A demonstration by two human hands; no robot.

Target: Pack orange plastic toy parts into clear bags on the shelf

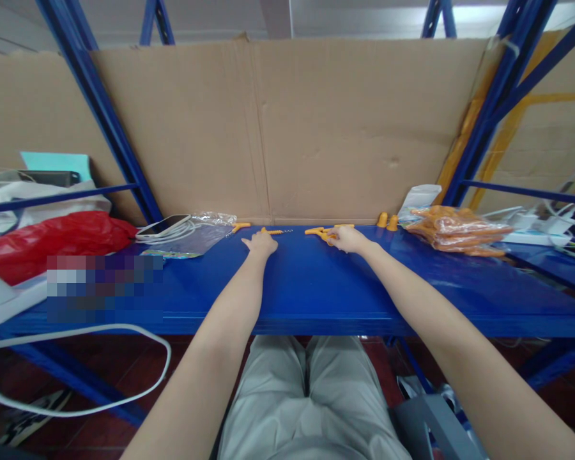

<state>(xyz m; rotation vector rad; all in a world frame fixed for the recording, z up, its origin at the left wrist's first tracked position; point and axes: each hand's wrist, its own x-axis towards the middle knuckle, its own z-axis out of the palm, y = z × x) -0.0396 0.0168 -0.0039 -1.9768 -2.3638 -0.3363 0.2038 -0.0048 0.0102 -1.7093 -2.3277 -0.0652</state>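
Both hands at small orange corkscrews on the blue desk.

Left hand (260, 243) rests, fingers curled, on a corkscrew (274, 231) lying crosswise, screw tip pointing right. Right hand (347, 239) pinches another corkscrew (316, 231), also lying crosswise. Beyond: two caps (387, 221), a bag (455, 233) right, a phone (165, 225) left.

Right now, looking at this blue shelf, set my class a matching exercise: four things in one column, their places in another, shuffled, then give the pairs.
Things:
1. phone
2. red bag
3. packet of orange parts
4. two upright orange caps

Places:
A. far right of the shelf top, beside white cables
B. on white cables, next to a clear plastic bag
C. just right of the right hand, at the cardboard
D. far left, under a white bag

Pairs: 1-B, 2-D, 3-A, 4-C
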